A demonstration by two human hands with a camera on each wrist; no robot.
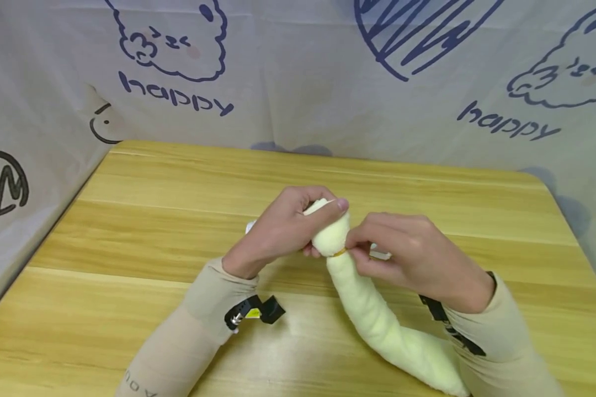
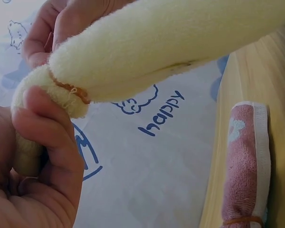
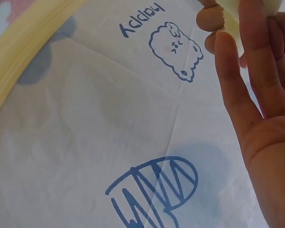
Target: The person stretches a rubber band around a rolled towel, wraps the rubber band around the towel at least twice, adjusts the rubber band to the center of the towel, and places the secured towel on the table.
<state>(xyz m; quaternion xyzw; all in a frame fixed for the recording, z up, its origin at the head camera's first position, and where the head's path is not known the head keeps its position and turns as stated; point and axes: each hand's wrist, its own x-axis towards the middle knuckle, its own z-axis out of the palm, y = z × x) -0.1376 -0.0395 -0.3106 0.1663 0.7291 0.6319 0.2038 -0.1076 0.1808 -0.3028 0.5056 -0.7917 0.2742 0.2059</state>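
Note:
A pale yellow towel [image 1: 365,303], rolled into a long soft tube, hangs between the two hands and slants down to the right. My left hand [image 1: 290,223] grips its bunched upper end, thumb across the front and fingers curled behind. An orange-brown rubber band [image 2: 69,89] cinches the roll just below that end. At the band, the thumb and forefinger of my right hand [image 1: 402,248] pinch its edge beside the towel. In the right wrist view, the right hand [image 3: 263,85] hides most of the towel end.
A pink rolled towel [image 2: 242,161] with a white edge, tied with a rubber band, lies on the wooden table [image 1: 144,220]. White cloth [image 1: 298,110] with blue drawings hangs behind the table. Each wrist wears a black strap mount [image 1: 253,311].

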